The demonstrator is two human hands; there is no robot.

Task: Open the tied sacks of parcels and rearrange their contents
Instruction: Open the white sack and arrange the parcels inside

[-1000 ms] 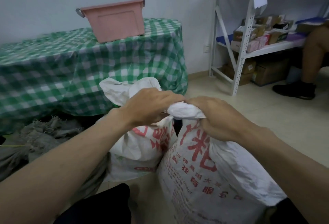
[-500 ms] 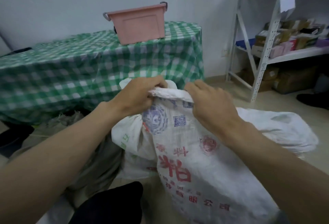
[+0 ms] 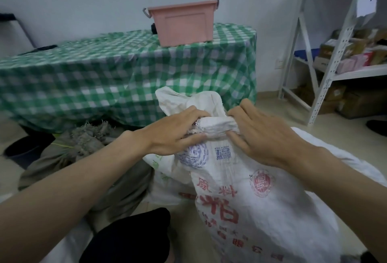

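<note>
The person's left hand (image 3: 178, 132) and right hand (image 3: 261, 137) both clamp their grip on the bunched, rolled top of a white printed sack (image 3: 240, 195), fingers curled round the neck from either side. The sack stands on the floor before them, touching a second white sack (image 3: 188, 101) behind it. Farther back, a pink bin (image 3: 184, 25) sits on the green checked table (image 3: 94, 78).

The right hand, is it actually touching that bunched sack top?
Touching. The head view shows the right hand curled round the sack's bunched neck, thumb beneath it.
</note>
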